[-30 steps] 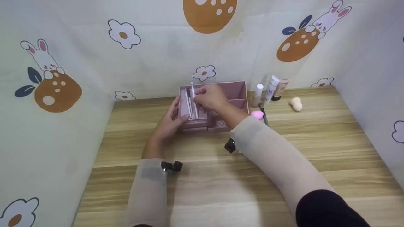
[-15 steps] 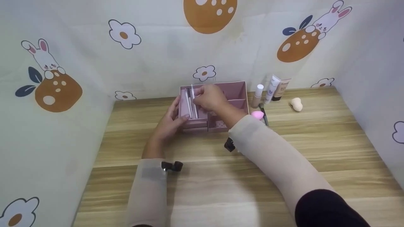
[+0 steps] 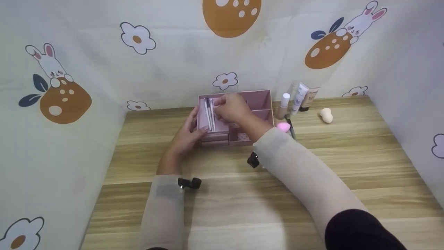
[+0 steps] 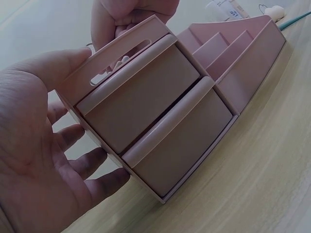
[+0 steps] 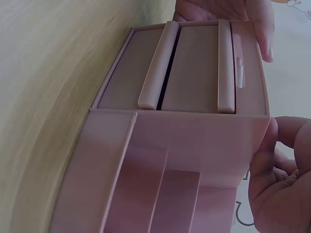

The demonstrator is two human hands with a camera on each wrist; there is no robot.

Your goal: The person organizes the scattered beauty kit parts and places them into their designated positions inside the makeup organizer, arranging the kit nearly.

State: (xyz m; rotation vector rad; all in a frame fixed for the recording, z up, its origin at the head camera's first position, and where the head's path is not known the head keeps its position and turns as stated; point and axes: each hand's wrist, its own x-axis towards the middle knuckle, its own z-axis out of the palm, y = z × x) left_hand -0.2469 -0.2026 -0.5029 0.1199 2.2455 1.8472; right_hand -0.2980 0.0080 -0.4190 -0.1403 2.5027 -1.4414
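A pink cosmetics organizer (image 3: 259,98) stands on the table against the backdrop. My left hand (image 3: 185,137) grips its left end, thumb over the front rim of the top tray and fingers along the side, as the left wrist view shows. Over the tray, my right hand (image 3: 233,109) has curled fingers and pinches a slim white pencil-like stick (image 3: 212,121); the grip itself is partly hidden. Beside that stick lie other slim sticks (image 3: 208,116), one with a dark end. Two shut drawers (image 4: 141,92) show below the tray in the left wrist view.
Right of the organizer are a white-capped bottle (image 3: 284,104), a white tube (image 3: 299,99), a beige tube (image 3: 309,99), a pink sponge (image 3: 283,127) and a dark-handled brush (image 3: 290,126). Farther right lies a cream sponge (image 3: 326,115). Open compartments (image 5: 170,194) fill the organizer's right half.
The white stick in my right hand has come down into the tray, its top end now lower beside the other sticks. My left hand has stayed on the organizer.
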